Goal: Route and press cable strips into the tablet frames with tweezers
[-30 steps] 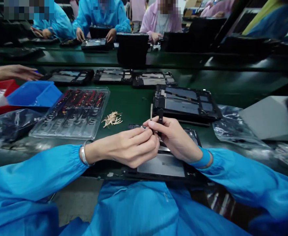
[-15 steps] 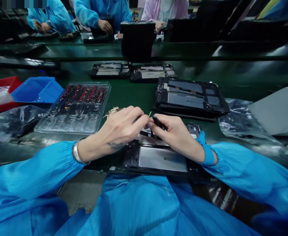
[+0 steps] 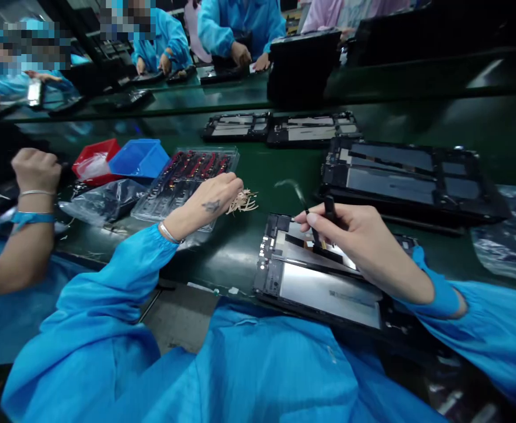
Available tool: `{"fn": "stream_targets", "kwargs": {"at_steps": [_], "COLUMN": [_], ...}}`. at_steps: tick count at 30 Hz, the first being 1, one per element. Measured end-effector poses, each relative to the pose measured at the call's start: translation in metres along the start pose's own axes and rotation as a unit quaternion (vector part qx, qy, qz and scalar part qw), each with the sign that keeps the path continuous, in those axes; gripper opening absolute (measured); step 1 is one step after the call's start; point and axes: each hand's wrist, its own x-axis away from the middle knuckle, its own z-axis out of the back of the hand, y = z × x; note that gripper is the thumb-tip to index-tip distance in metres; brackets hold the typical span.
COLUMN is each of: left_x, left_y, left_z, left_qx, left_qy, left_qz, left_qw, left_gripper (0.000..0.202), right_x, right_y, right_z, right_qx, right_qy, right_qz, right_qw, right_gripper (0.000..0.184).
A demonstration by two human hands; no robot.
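Note:
My left hand (image 3: 214, 201) is over the right edge of a clear plastic tray (image 3: 174, 188) of small red and black parts. Its fingers are closed at a pile of thin pale strips (image 3: 243, 202); whatever they hold is hidden. My right hand (image 3: 364, 244) is above an opened tablet-like device (image 3: 328, 288) with a silvery panel. Thumb and forefinger pinch a thin dark strip, and a curved translucent piece (image 3: 294, 189) rises beyond them. A black pen-like tool (image 3: 329, 207) is tucked in the same hand.
A red bin (image 3: 94, 167) and a blue bin (image 3: 138, 158) stand behind a plastic bag (image 3: 108, 202). Stacked opened devices (image 3: 399, 176) lie at right, two more (image 3: 313, 129) farther back. A neighbour's arm (image 3: 33, 194) reaches in at left. Co-workers sit opposite.
My hands have parted: the left has moved away from the right to the pale strips, while the right stays over the device. The view has turned left, bringing a neighbour's arm in.

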Motion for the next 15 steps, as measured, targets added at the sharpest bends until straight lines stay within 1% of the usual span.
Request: {"fn": "stream_targets", "kwargs": {"at_steps": [1, 2, 3, 4, 5, 6, 7, 8, 9, 11, 12, 13, 14, 15], "left_x": [0.003, 0.005, 0.005, 0.004, 0.001, -0.003, -0.008, -0.014, -0.020, -0.032, -0.037, -0.042, -0.046, -0.050], "left_y": [-0.005, -0.007, -0.006, -0.001, 0.008, 0.019, 0.032, 0.047, 0.061, 0.086, 0.095, 0.100, 0.103, 0.102], "left_z": [-0.003, -0.005, -0.006, -0.006, -0.005, -0.004, -0.001, 0.001, 0.004, 0.010, 0.014, 0.018, 0.021, 0.025], "left_qx": [0.015, 0.033, 0.052, 0.074, 0.105, 0.155, 0.227, 0.321, 0.422, 0.596, 0.649, 0.676, 0.680, 0.666], "left_qy": [-0.028, -0.043, -0.040, -0.018, 0.020, 0.063, 0.095, 0.110, 0.105, 0.065, 0.053, 0.049, 0.051, 0.049], "left_qz": [-0.006, -0.013, -0.019, -0.018, -0.009, 0.005, 0.025, 0.045, 0.064, 0.090, 0.098, 0.102, 0.102, 0.095], "left_qw": [0.999, 0.998, 0.998, 0.997, 0.994, 0.986, 0.969, 0.940, 0.898, 0.795, 0.753, 0.729, 0.724, 0.738], "left_gripper": [0.029, 0.035, 0.041, 0.043, 0.042, 0.038, 0.035, 0.034, 0.034, 0.035, 0.034, 0.034, 0.034, 0.034], "right_x": [0.000, 0.000, 0.000, 0.001, 0.001, 0.002, 0.002, 0.002, 0.003, 0.003, 0.003, 0.003, 0.002, 0.000], "right_y": [0.000, 0.000, 0.000, 0.000, 0.001, 0.001, 0.001, 0.001, 0.002, 0.003, 0.004, 0.004, 0.004, 0.004], "right_z": [0.000, -0.001, -0.001, -0.002, -0.003, -0.004, -0.005, -0.007, -0.009, -0.011, -0.011, -0.010, -0.008, -0.005], "right_qx": [-0.010, -0.020, -0.031, -0.044, -0.061, -0.080, -0.097, -0.112, -0.123, -0.127, -0.121, -0.110, -0.092, -0.069], "right_qy": [0.004, 0.008, 0.009, 0.009, 0.008, 0.006, 0.005, 0.004, 0.004, 0.006, 0.006, 0.007, 0.014, 0.027], "right_qz": [-0.007, -0.017, -0.027, -0.035, -0.044, -0.052, -0.057, -0.061, -0.062, -0.064, -0.060, -0.053, -0.039, -0.017], "right_qw": [1.000, 1.000, 0.999, 0.998, 0.997, 0.995, 0.994, 0.992, 0.990, 0.990, 0.991, 0.993, 0.995, 0.997], "right_gripper": [0.033, 0.033, 0.032, 0.031, 0.030, 0.028, 0.027, 0.027, 0.027, 0.027, 0.027, 0.028, 0.027, 0.027]}}
